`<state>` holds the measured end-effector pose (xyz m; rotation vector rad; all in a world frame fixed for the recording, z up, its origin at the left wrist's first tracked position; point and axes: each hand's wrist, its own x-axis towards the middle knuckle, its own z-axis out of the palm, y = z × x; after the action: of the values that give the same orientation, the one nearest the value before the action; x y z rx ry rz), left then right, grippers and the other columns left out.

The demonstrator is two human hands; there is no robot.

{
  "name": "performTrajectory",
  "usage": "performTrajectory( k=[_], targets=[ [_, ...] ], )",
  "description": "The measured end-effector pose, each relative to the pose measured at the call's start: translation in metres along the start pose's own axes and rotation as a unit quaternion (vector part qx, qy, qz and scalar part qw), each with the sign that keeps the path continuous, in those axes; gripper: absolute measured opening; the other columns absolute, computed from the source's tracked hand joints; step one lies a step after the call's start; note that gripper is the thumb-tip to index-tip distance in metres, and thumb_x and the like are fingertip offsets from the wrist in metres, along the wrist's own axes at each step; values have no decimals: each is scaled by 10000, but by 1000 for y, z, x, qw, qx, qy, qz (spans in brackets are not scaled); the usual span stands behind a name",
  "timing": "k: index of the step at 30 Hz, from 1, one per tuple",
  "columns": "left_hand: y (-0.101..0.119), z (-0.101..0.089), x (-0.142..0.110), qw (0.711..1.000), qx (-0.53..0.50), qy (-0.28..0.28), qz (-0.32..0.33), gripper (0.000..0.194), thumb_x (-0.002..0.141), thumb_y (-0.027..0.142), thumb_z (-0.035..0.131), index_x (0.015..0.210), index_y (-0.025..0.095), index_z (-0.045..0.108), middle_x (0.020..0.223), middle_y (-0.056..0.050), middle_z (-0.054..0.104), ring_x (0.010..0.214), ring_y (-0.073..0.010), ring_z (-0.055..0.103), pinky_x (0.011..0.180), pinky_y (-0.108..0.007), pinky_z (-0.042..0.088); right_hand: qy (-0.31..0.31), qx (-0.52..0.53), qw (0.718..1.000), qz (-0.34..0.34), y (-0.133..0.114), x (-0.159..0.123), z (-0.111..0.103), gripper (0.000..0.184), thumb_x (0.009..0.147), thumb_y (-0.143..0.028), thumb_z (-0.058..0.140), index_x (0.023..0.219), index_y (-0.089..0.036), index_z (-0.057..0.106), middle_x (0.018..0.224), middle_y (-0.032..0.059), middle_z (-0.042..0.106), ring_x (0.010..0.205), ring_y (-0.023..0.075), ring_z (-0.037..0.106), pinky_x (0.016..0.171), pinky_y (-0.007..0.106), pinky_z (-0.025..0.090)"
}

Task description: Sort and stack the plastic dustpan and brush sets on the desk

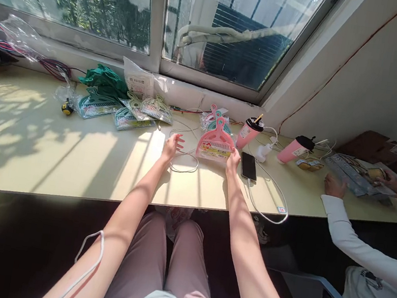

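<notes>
The pink packaged dustpan [212, 138] sits between the hands above or on the tabletop [51, 157]; contact cannot be told. The right hand [233, 160] has its grip closed on the right edge, probably keeping the label [216, 150] facing the person. The left hand [171, 148], empty, fingers loosely spread, stands apart.

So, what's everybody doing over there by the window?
A person's right hand grips the right edge of a pink dustpan with a label on it. The left hand is open to the other side, not touching it. A phone lies nearby on the table. Farther right, another person's hands are at a clear plastic package.
</notes>
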<state>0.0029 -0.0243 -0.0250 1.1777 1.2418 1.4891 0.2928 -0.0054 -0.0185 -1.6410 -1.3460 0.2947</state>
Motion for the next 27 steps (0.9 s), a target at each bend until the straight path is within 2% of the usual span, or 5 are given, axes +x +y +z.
performTrajectory(
  k=[6,10,13,21,27],
  targets=[
    [13,-24,4,988,-22,151,-11,527,1103,549,345,1028,144,673,979,-140,791,606,-143,693,573,-233,516,13,-105,994,18,6,20,-25,525,1082,-377,355,1422,-62,600,1359,286,684,1230,323,641,1070,466,451],
    [15,-29,4,983,-36,179,-36,524,1112,521,318,959,154,659,939,-133,785,582,-141,676,578,-242,508,45,-219,965,-136,-8,-8,2,616,1082,-478,348,1600,-159,441,1687,214,424,1615,352,298,1282,637,251],
    [15,-30,4,980,-29,192,-42,475,1114,446,314,956,157,656,950,-130,786,584,-141,675,585,-247,501,-104,-238,940,-220,-16,-34,31,620,1092,-472,236,1649,-251,395,1736,119,383,1655,315,231,1300,720,150],
    [7,-38,-3,945,181,270,18,280,1051,230,388,952,204,648,1091,-133,775,939,-260,747,896,-391,558,-182,-256,928,-201,-9,-3,68,638,1072,-391,214,1689,-306,350,1791,62,281,1664,315,203,1290,754,139],
    [34,-70,66,897,337,267,100,205,896,87,510,1010,187,650,1341,-219,661,1369,-346,563,1196,-482,412,-153,-224,939,-212,0,35,100,630,1086,-363,184,1688,-276,350,1800,92,244,1667,319,168,1274,771,93]
  ],
)
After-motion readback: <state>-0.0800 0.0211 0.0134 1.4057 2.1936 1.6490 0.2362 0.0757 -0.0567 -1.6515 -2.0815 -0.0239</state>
